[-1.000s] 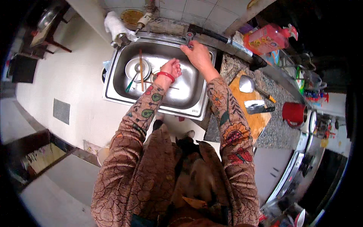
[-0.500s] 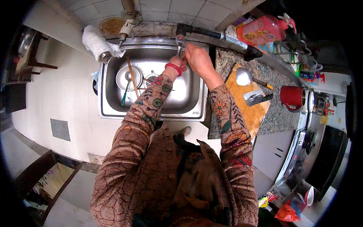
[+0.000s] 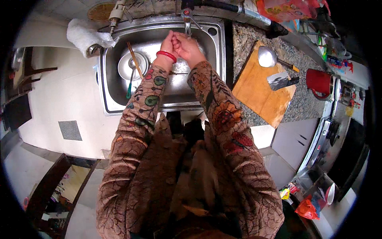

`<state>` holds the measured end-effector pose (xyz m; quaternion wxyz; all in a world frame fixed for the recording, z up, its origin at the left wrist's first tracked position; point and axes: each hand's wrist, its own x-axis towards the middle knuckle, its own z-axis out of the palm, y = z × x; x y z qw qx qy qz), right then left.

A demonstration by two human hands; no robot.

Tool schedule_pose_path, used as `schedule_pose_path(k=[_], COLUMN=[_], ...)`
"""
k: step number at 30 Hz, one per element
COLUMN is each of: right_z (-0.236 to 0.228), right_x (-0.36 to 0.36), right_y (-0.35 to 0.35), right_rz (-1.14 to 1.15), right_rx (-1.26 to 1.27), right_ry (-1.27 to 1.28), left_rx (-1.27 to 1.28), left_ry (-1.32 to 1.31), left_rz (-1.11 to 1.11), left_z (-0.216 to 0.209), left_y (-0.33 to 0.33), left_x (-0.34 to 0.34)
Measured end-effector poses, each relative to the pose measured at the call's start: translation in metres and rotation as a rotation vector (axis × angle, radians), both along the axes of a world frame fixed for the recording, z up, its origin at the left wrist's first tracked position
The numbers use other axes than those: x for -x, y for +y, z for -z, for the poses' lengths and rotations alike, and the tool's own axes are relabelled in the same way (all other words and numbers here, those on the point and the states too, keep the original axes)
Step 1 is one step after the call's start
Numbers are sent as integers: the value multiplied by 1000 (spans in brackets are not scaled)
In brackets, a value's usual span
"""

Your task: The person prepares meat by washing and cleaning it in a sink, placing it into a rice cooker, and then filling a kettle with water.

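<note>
My left hand (image 3: 167,44), a red bracelet at its wrist, is pressed against my right hand (image 3: 188,49) over the steel sink (image 3: 175,105). Both hands have their fingers curled together, and whether anything is between them is hidden. Just above them is the faucet (image 3: 188,24), and water runs from its spout beside my right hand. To the left in the basin lies a white plate (image 3: 124,71). On it rest a spoon with a green handle (image 3: 129,89) and a pair of wooden chopsticks (image 3: 134,59). More thin sticks show partly behind my left wrist.
On the granite counter at right is a wooden cutting board (image 3: 254,85) bearing a spatula (image 3: 267,57) and a cleaver (image 3: 278,81). Past it stands a red pot (image 3: 318,83). A white towel (image 3: 85,36) hangs at the sink's far left corner; a pink bottle (image 3: 282,8) is far right.
Both hands have come away from the faucet handle and drawn together below the spout. Water now flows. The view has shifted, so the sink appears higher.
</note>
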<state>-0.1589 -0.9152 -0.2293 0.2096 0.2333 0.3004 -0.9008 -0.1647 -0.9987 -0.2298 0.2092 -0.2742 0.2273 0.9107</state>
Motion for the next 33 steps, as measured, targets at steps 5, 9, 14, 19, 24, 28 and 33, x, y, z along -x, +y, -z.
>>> schedule_pose_path(k=[5, 9, 14, 19, 24, 28, 33], right_z=[-44, -31, -72, -154, -187, -180, -183], right_x=[-9, -11, -13, -13, -36, -41, -48], right_y=[-1, 38, 83, 59, 25, -16, 38], right_rz=[-341, -276, -311, -218, -435, -508, -510], right_rx=[-704, -1140, -1462, -1615, -2004, -2040, -945], right_ry=[159, 389, 563, 917, 778, 728, 650], left_rx=[105, 136, 208, 514, 894, 1407, 1414], left_ry=[-46, -10, 182, 253, 317, 754, 1067], left_rz=[175, 284, 519, 656, 789, 919, 993], left_z=[6, -4, 31, -5, -29, -23, -66], left_y=[-9, 30, 54, 30, 1, -17, -38], left_x=[5, 6, 10, -17, -44, -47, -76])
